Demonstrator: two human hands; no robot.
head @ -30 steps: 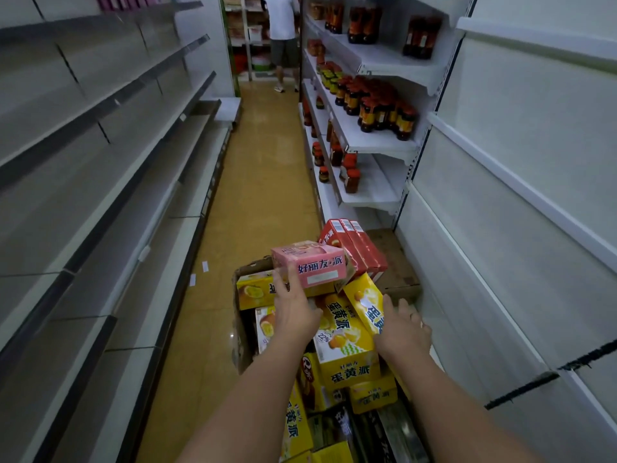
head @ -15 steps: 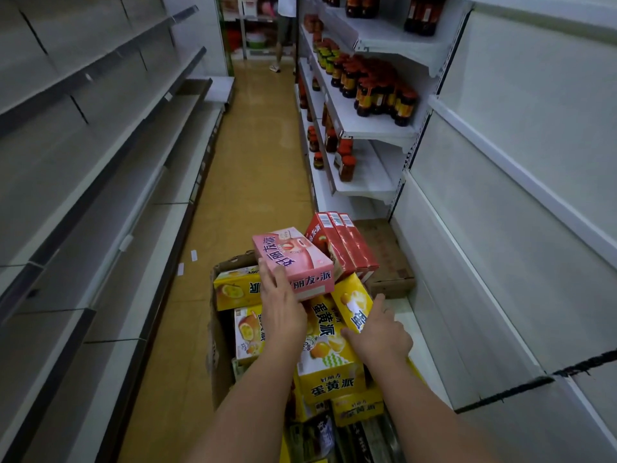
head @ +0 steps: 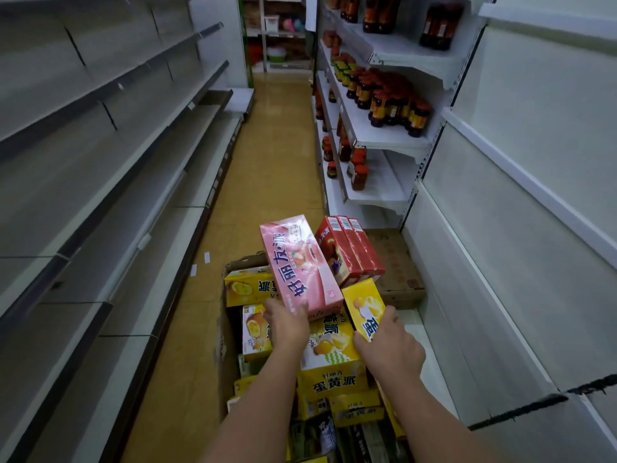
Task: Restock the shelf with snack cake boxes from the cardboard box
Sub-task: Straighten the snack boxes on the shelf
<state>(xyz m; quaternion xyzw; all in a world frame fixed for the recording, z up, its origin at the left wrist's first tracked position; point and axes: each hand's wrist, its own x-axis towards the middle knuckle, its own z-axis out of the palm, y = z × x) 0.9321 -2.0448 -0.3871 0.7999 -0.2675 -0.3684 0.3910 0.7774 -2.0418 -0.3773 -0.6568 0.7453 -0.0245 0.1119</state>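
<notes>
With my left hand gripping the pink box and right hand pinching the yellow box above the cardboard box, I should lift both level.

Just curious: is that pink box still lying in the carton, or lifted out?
Lifted out. The left hand grips the pink box by its near end, tilted above the yellow boxes.

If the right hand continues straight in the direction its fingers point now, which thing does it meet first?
The right hand already grips the tilted yellow box. Straight on, up and away, that box would probably meet the red boxes first, though depth is hard to judge.
</notes>
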